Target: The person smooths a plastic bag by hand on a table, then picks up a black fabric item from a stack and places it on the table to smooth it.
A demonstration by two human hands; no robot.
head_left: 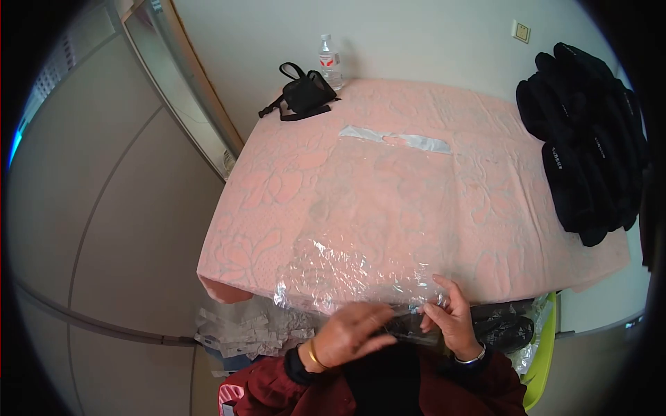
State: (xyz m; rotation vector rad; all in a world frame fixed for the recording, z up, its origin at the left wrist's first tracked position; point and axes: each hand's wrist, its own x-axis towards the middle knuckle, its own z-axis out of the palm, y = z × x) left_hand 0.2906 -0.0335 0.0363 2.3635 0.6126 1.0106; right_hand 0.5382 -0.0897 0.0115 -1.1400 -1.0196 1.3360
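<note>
A clear plastic bag (378,201) lies flat over the pink cloth, with a white strip (427,143) along its far end that has a hole in the middle. Its near end is crinkled and shiny and reaches the table's front edge. My right hand (452,322) is at that near end, the film between thumb and fingers and the index finger raised. To its left, my left hand (350,336) is just in front of the table edge, slightly blurred. Its fingers point right, apart from the thumb, and I see nothing held in them.
The pink patterned cloth (277,187) covers the table. Black folded garments (590,145) are piled at the right. At the back stand a black strapped pouch (304,93) and a water bottle (329,62). Below the front edge are clear packages (253,326) and a green bin (544,353) holding black items.
</note>
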